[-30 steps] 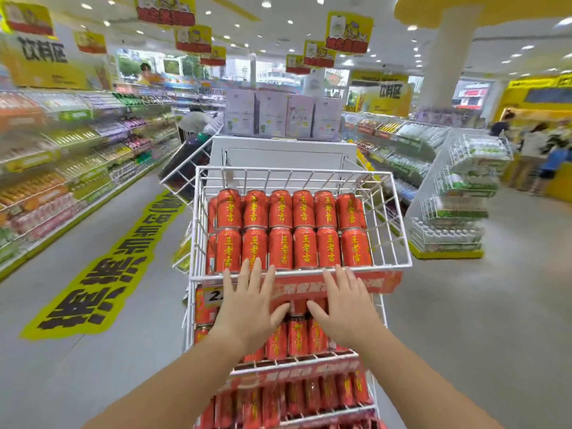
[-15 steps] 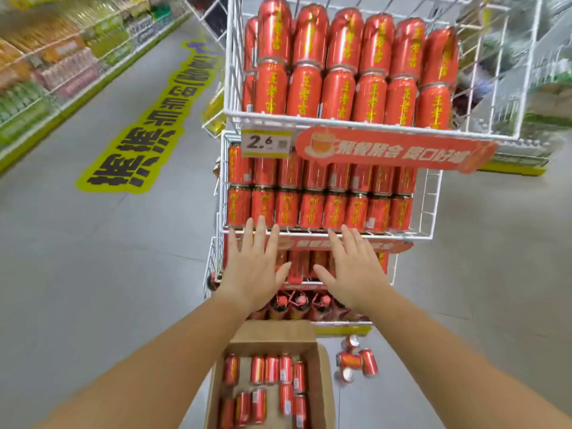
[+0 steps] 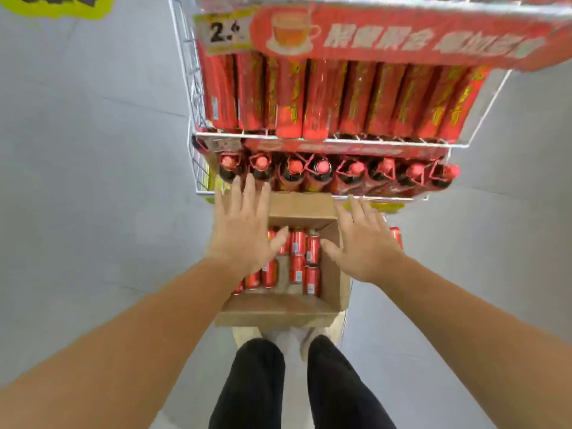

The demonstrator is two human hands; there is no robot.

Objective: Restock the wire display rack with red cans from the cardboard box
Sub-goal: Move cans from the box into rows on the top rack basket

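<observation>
Down on the floor, between the feet and the rack: red cans (image 3: 297, 255) lying on their sides in an open cardboard box (image 3: 278, 314), in loose rows, the near part of the box bottom bare. Probably parked tight against the rack so each can travelled only a short way up. Above the box, left hand (image 3: 244, 236) and right hand (image 3: 365, 243), both flat, fingers spread, palms down, nothing held; left one over the cans at the left, right one over the box's right wall. Judged a reach downward for the first pick, no can gripped yet.

Beyond the box, wire display rack (image 3: 192, 125): lowest tier lined with dark bottles (image 3: 322, 168) with red caps, next tier up packed with upright cans (image 3: 325, 97), no obvious gap visible there. Across the far tier's front, red banner (image 3: 402, 38) with a teacup picture and white Chinese characters, too blurred to read. Left of it, yellow price tag (image 3: 224, 34) reading "2." then an unclear digit. One stray can (image 3: 396, 235) on the grey floor (image 3: 93, 181), right of the box. Can lettering too small to read.
</observation>
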